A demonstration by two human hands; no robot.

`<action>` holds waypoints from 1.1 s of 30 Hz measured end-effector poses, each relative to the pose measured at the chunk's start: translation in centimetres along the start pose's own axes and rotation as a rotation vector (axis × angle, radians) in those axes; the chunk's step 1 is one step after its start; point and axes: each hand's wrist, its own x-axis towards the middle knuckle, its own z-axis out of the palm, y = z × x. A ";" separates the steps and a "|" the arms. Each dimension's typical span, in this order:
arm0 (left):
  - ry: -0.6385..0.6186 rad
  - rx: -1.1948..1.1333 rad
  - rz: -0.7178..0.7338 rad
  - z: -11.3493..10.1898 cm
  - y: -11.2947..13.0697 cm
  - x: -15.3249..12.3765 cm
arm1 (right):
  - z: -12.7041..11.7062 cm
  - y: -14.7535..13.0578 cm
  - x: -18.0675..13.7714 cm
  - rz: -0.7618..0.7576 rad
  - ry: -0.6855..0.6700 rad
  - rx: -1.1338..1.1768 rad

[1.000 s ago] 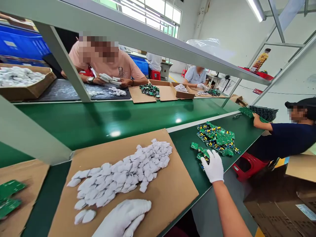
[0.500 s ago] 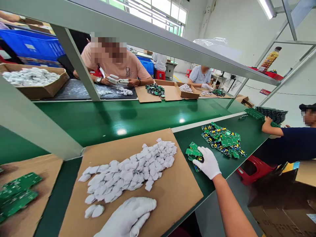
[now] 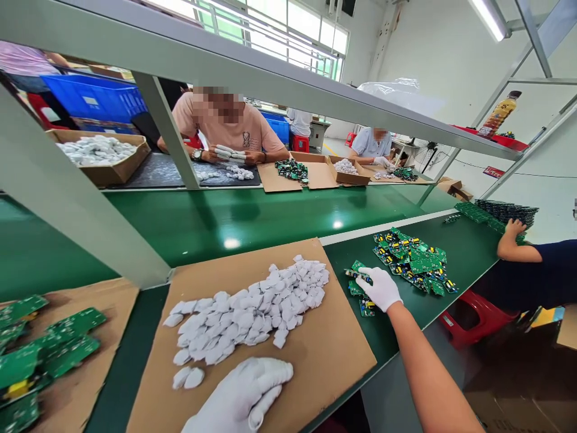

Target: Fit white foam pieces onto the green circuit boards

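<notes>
My left hand (image 3: 246, 394), in a white glove, hovers low over the near part of a cardboard sheet (image 3: 324, 355). Its fingers are pressed together and curved toward the thumb; what lies inside them, if anything, is hidden. Just beyond it spreads a heap of small white pieces (image 3: 252, 313), with a few loose ones at its near left. My right hand (image 3: 382, 290), also gloved, pinches a circuit board (image 3: 357, 275) tilted up on its edge, so its components show. Under and beside those fingers lie a few more green circuit boards (image 3: 366, 307).
Farther right lies a larger pile of circuit boards (image 3: 415, 260). More boards (image 3: 67, 343) rest on cardboard at the left. A frame post (image 3: 90, 192) and an overhead shelf (image 3: 288, 78) cross the view. Co-workers sit opposite; another person's hand (image 3: 514, 227) touches stacked panels at right.
My right hand has closed on a circuit board and tipped it up on edge. The left hand keeps its curled shape. The whole view has shifted slightly left.
</notes>
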 end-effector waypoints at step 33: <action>0.458 -1.334 -0.738 -8.5 2.2 -5.4 | 2.4 -27.5 -7.7 -0.090 -1.405 1.162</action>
